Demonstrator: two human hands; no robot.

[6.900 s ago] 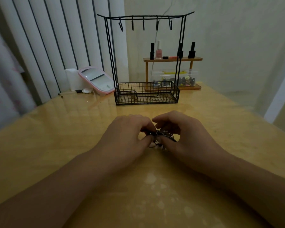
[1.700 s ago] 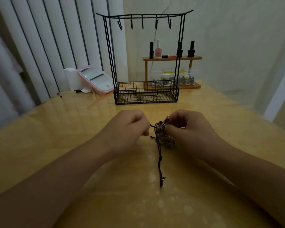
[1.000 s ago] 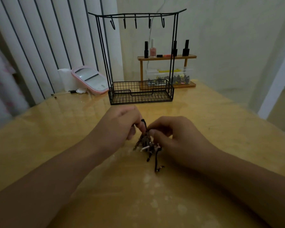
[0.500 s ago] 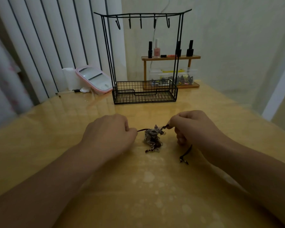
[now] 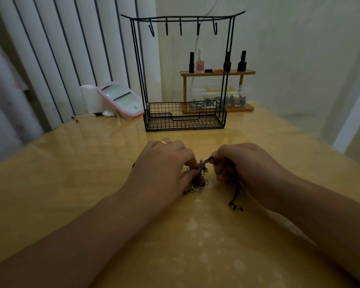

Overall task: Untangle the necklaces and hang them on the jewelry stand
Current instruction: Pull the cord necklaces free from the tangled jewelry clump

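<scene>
Still pinching the dark tangled clump of cord and metal-chain necklaces mid-table with left hand, right hand gripping its black cord. Risking a tighter knot or snapped chain by tugging apart; leaving the black wire jewelry stand near the far edge bare.

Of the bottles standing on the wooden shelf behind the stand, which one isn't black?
The pink nail polish bottle, second from the left on the wooden shelf, with a pale cap. The other upright bottles there are black.
</scene>
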